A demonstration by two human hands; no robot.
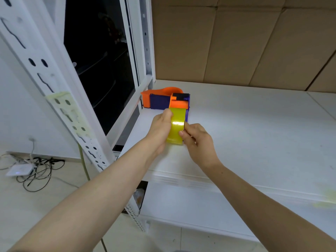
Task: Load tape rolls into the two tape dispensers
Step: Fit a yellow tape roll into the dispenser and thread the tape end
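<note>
A yellow tape roll [177,126] stands on edge inside a purple and orange tape dispenser [180,103] on the white shelf [254,128]. My left hand [160,130] grips the roll and dispenser from the left side. On the right, my right hand [198,142] pinches the roll's edge with thumb and fingers. Behind them lies a second orange and purple dispenser [158,99], near the shelf's back left corner. No roll shows in it from here.
Brown cardboard [236,42] lines the back of the shelf. A white perforated rack post [54,91] stands at left beside a dark window [98,60]. Tangled cables and a small white box [20,170] lie on the floor at lower left.
</note>
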